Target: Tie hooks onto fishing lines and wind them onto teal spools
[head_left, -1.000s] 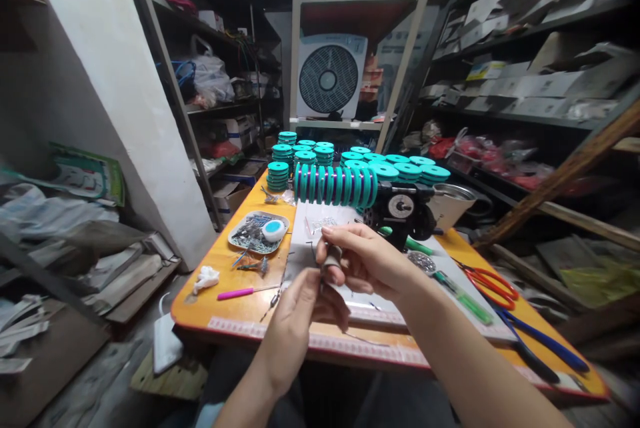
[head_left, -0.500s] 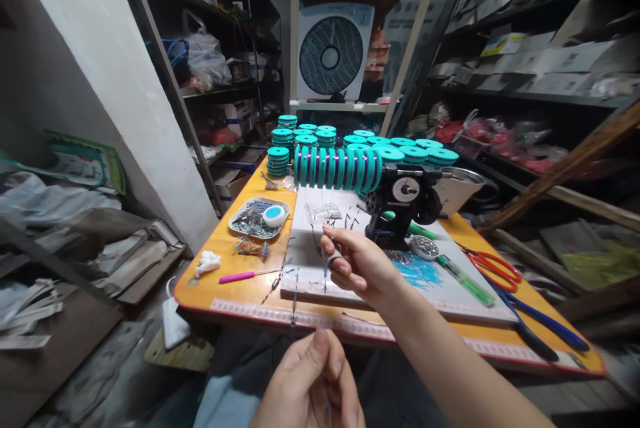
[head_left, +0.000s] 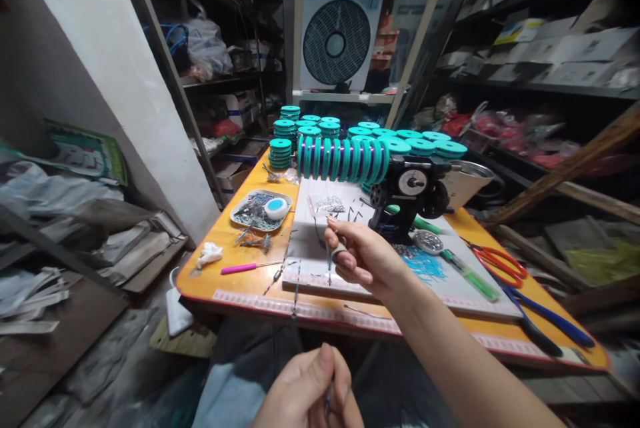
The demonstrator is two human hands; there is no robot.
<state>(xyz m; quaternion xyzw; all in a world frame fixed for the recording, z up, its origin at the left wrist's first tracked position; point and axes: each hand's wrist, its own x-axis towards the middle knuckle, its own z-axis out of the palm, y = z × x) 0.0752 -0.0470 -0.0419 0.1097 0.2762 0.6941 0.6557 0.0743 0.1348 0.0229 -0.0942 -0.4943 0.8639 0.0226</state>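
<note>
Dark-grey strand point(head_left: 329, 268) hangs pinched in the right hand point(head_left: 359, 253) before a white board point(head_left: 306, 248), likely to keep it untangled; apart, the left hand point(head_left: 310, 388) bunches around a sliver point(head_left: 328, 400) short of the counter point(head_left: 201, 285).

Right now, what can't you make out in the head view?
Left hand, head view: wrist cut off by the bottom edge; thin dark strand mostly covered by the hand itself.
Right hand, head view: anything held is too small to tell.
Dial, head view: markings too small to read.
Tray, head view: contents partly hidden by the round white thing.
Rear spools, head view: lower parts behind nearer ones.
</note>
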